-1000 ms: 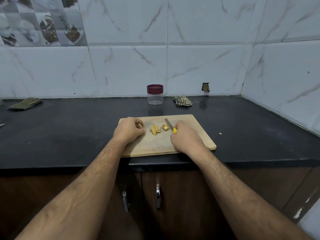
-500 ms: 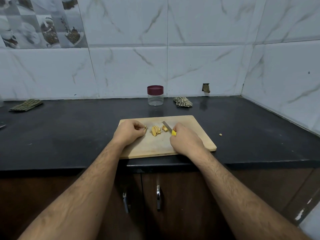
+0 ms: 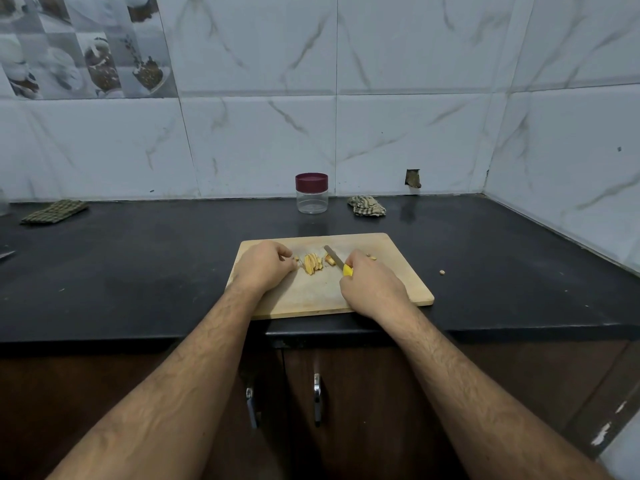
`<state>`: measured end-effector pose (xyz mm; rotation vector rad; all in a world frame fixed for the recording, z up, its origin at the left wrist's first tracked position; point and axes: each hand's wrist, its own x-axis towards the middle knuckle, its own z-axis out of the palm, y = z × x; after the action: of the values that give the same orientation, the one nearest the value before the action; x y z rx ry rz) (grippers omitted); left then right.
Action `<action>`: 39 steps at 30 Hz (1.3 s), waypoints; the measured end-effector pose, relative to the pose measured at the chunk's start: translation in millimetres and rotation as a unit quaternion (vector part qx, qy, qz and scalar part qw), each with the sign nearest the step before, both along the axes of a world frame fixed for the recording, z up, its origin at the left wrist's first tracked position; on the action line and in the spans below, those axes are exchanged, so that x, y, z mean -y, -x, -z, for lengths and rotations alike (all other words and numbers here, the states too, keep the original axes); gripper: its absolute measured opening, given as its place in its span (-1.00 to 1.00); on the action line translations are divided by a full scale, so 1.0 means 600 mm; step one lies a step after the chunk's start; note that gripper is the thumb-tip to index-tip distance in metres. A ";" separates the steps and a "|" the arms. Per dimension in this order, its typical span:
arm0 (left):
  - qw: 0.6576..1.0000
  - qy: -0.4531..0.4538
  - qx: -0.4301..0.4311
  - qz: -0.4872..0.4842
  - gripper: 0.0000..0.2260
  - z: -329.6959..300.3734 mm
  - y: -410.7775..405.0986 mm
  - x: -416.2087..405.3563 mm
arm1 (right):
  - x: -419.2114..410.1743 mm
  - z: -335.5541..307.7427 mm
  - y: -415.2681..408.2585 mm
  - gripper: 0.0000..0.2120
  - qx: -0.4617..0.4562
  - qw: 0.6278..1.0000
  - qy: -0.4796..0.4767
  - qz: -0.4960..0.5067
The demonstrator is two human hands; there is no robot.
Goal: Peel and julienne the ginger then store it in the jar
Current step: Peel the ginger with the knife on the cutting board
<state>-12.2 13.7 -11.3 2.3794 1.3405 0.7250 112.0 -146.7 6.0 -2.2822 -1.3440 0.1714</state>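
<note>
While pale yellow ginger slices (image 3: 312, 263) lie fanned at centre frame on the wooden cutting board (image 3: 398, 271), the right hand (image 3: 372, 284) grips a yellow-handled knife (image 3: 337, 263); the left hand (image 3: 265, 266) rests curled beside them, contents indiscernible. Julienning appears unfinished; the maroon-lidded clear jar (image 3: 311, 193) behind stands closed and empty.

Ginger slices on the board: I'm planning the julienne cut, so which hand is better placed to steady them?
Left. The left hand rests curled on the cutting board right beside the ginger slices, holding nothing I can see. The right hand grips the knife.
</note>
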 end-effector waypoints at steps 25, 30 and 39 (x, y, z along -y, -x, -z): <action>0.999 0.029 -0.013 -0.001 -0.89 -0.006 0.009 0.010 | 0.005 -0.020 0.056 -0.77 0.041 0.999 0.019 -0.029; 0.999 0.042 -0.033 -0.011 -0.88 -0.008 0.002 0.015 | 0.003 -0.019 0.058 -0.75 0.040 0.998 0.028 -0.033; 0.999 0.042 -0.024 -0.021 -0.89 -0.003 -0.003 0.019 | 0.007 -0.017 0.062 -0.76 0.027 0.999 0.033 -0.026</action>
<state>-10.6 2.2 -9.5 2.3239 1.4150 0.6126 74.6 -150.7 16.2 -2.3218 -1.4471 0.1739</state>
